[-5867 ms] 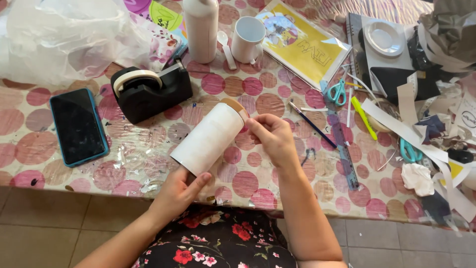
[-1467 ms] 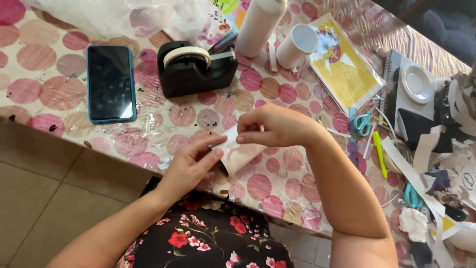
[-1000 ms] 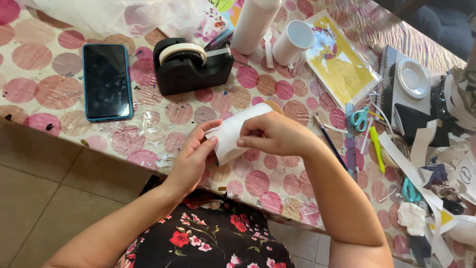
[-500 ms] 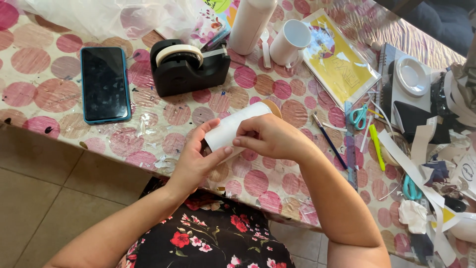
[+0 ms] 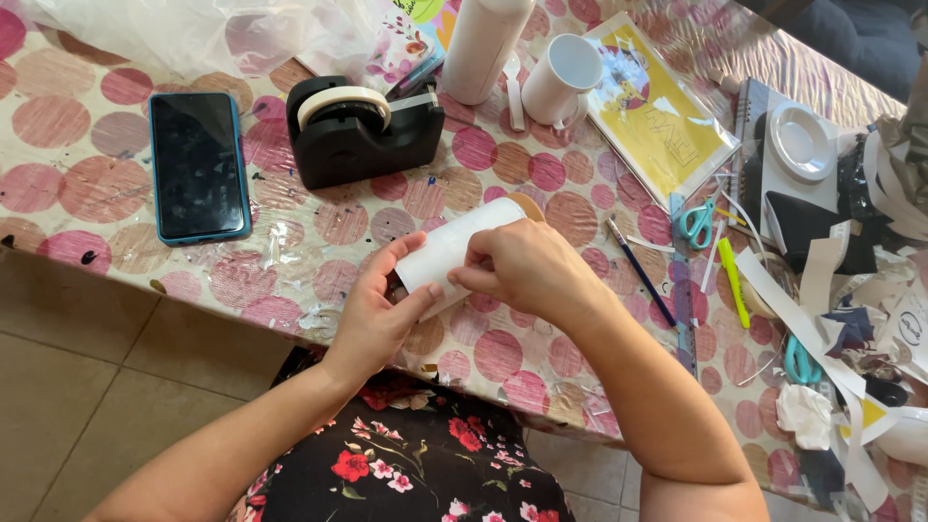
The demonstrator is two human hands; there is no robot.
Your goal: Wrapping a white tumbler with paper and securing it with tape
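I hold the paper-wrapped tube [image 5: 454, 249] with both hands, just above the dotted tablecloth [image 5: 77, 184], near the table edge in front of me. My left hand [image 5: 379, 314] closes around the near end from below, the thumb pressed on the white paper. My right hand [image 5: 522, 271] pinches the paper on top with closed fingertips. The white sheet covers already almost all of the tube, and I judge the wrapping is mostly done — what is left seems to be fixing the loose edge. I see no tape on it, though the black tape dispenser [image 5: 362, 130] stands near, beyond the tube.

Much is hidden — my right hand covers the seam, so I cannot tell if the edge is closed. Only a small brown piece of the far end [image 5: 530, 205] shows. The near end is inside my left palm.
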